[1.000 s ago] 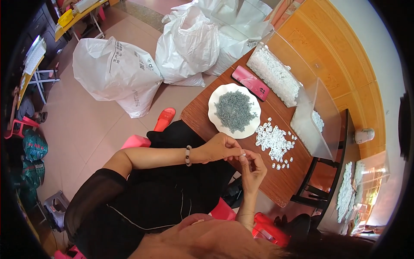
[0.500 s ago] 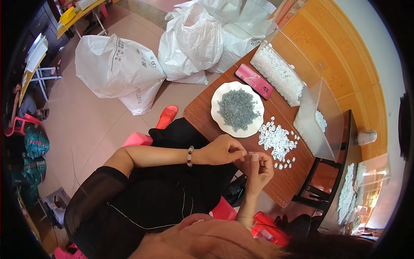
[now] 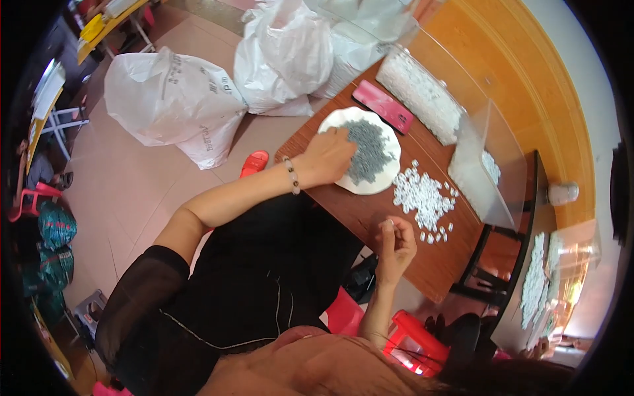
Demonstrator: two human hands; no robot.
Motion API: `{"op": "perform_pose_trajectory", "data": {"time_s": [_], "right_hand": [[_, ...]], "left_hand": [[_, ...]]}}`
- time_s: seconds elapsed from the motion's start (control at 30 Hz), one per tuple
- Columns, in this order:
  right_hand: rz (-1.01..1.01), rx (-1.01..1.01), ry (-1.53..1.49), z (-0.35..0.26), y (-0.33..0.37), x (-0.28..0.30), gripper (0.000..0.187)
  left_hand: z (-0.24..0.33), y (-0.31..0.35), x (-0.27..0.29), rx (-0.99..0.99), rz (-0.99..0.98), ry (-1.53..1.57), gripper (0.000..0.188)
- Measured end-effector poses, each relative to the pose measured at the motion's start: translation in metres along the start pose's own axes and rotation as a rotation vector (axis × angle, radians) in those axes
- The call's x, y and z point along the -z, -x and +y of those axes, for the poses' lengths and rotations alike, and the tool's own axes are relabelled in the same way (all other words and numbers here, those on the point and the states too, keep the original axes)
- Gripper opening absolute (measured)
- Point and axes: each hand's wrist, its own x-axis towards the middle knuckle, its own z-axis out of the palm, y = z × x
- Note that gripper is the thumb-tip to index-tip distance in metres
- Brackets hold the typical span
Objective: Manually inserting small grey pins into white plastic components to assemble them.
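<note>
Table [image 3: 430, 274] right of center carries plate [image 3: 363, 189]. Left hand [image 3: 327, 157] overlaps plate, grip unclear; right hand [image 3: 396, 245] pinched closed, contents unclear. Gray pieces [image 3: 371, 148] on plate; white pieces [image 3: 422, 197] lower right. Apparent step: picking gray; next calls for fine pinch.

Dark print runs in slanting rows across the upper part of the left sack [image 3: 175, 105], with another row lower down; blur softens it all. The right sack [image 3: 353, 63] bears a dark line of print. A dark mark, too small to read, sits on the phone [image 3: 380, 104].
</note>
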Motion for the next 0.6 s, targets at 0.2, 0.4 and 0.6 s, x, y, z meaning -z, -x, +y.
{"op": "perform_pose_trajectory", "data": {"time_s": [0.2, 0.4, 0.6], "right_hand": [[-0.049, -0.011, -0.024, 0.002, -0.002, -0.003, 0.012], [-0.053, -0.041, -0.096, 0.006, -0.003, 0.001, 0.01], [-0.08, -0.042, -0.099, 0.005, -0.004, 0.001, 0.01]], "left_hand": [[-0.009, -0.011, 0.001, -0.081, 0.051, 0.044, 0.008], [-0.003, -0.014, 0.005, -0.103, -0.003, 0.094, 0.009], [-0.004, -0.015, 0.002, -0.088, 0.001, 0.14, 0.009]]}}
